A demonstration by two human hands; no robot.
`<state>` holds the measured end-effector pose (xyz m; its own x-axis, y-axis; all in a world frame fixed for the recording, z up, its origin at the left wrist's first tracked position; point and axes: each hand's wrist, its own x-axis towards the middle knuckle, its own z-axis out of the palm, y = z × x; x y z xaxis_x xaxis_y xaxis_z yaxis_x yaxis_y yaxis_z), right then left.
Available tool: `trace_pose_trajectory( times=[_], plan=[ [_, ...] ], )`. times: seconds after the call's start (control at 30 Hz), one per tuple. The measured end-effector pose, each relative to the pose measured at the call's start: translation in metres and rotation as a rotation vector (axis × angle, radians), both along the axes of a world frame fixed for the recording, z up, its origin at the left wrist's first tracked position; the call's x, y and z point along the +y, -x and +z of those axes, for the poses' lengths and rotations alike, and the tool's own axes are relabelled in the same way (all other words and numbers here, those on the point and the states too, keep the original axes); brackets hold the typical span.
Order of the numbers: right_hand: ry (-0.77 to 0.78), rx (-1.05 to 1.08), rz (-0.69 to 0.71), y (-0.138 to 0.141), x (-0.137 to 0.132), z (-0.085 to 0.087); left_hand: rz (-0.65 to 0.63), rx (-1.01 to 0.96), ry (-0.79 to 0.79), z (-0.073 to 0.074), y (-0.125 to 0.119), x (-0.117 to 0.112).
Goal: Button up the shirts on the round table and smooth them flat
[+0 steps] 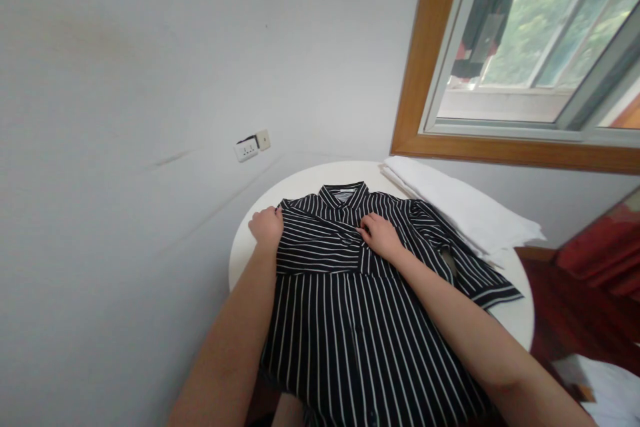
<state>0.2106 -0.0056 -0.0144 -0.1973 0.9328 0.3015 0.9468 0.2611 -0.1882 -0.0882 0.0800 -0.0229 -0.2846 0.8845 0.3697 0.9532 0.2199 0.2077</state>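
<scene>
A black shirt with white stripes (345, 320) lies front up on a round white table, its collar toward the wall and its lower part hanging over the near edge. Its left-side sleeve is folded in across the chest, the stripes there running sideways. My left hand (269, 225) is closed on the shirt at the shoulder edge of that fold. On the chest, my right hand (380, 235) pinches the inner end of the folded sleeve. The other sleeve (465, 260) stretches out to the right, flat on the table.
Folded white cloth (450, 203) rests on the round table (295, 180) at the back right. Behind stands a wall with a socket (247, 150) and a wood-framed window (415, 140). More white cloth (605, 383) and red fabric (605, 247) are at the right.
</scene>
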Motion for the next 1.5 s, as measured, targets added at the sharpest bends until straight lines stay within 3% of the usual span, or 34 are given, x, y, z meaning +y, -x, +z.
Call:
trace_pose_trajectory(
  times=[0.13,0.27,0.37,0.6,0.87,1.13,1.23,1.3,1.4,1.5],
  plan=[
    [-0.106,0.080,0.097,0.000,-0.003,0.006,-0.032,0.043,-0.183,0.008,-0.007,-0.008],
    [-0.124,0.089,0.256,0.012,-0.011,0.006,-0.261,0.072,-0.323,0.019,-0.021,-0.013],
    [0.017,0.033,0.299,0.021,-0.014,-0.002,-0.366,0.074,-0.205,0.012,-0.029,-0.012],
    [0.165,-0.017,0.276,0.023,-0.013,-0.011,-0.308,0.088,0.070,-0.025,-0.025,0.002],
    [0.178,-0.011,0.262,0.028,-0.012,-0.011,-0.314,0.122,0.151,-0.024,-0.023,0.004],
    [0.204,0.011,0.280,0.052,-0.007,-0.006,-0.299,0.181,0.189,-0.020,0.003,0.009],
    [0.188,0.021,0.281,0.062,-0.006,-0.005,-0.298,0.213,0.018,-0.007,-0.015,0.000],
    [0.162,0.039,0.290,0.067,-0.005,-0.007,-0.414,0.221,-0.116,0.001,-0.041,-0.005],
    [0.128,0.099,0.331,0.067,-0.003,-0.009,-0.622,0.144,-0.120,0.003,-0.081,-0.006],
    [0.107,0.202,0.348,0.053,0.005,-0.006,-0.682,0.078,-0.028,-0.009,-0.100,-0.001]
  ],
)
